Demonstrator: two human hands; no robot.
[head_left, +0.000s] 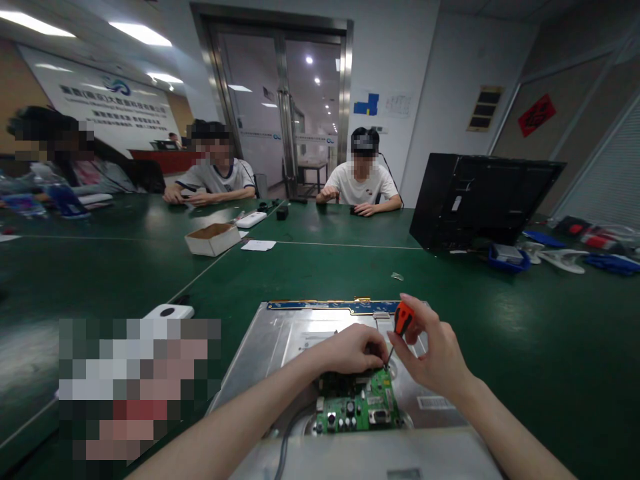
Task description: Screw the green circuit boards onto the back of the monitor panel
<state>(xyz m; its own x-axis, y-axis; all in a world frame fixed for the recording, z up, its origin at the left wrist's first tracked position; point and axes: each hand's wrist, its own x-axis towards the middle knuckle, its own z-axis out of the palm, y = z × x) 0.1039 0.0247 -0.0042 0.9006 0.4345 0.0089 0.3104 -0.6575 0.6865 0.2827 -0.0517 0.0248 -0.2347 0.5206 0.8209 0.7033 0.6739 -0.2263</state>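
Glass doors (313,100) in a metal frame stand in the far wall, well beyond the circuit board (357,407), which serves as the reference point for all positions below. Green table (550,347): extends under and around the board on all sides. Metal panel (260,347): lies flat on the table, directly beneath the board. Blue strip (315,306): runs along the panel's far edge, beyond the board. Grey cable (284,443): passes just left of the board.

Right hand (433,347): positioned above and to the right of the board; thumb and fingers closed around the handle of an orange-and-black screwdriver (404,319). The screwdriver is tilted, handle up, with its shaft directed down at the board's far right corner; contact of the tip cannot be confirmed. Left hand (357,348): over the far edge of the board, fingers curled close to the shaft's lower end; whether they grip anything cannot be determined.

Black monitor (480,200): beyond the board, to the right. Open box (213,240): beyond the board, to the left. Three people sit across the table, well apart from the board.
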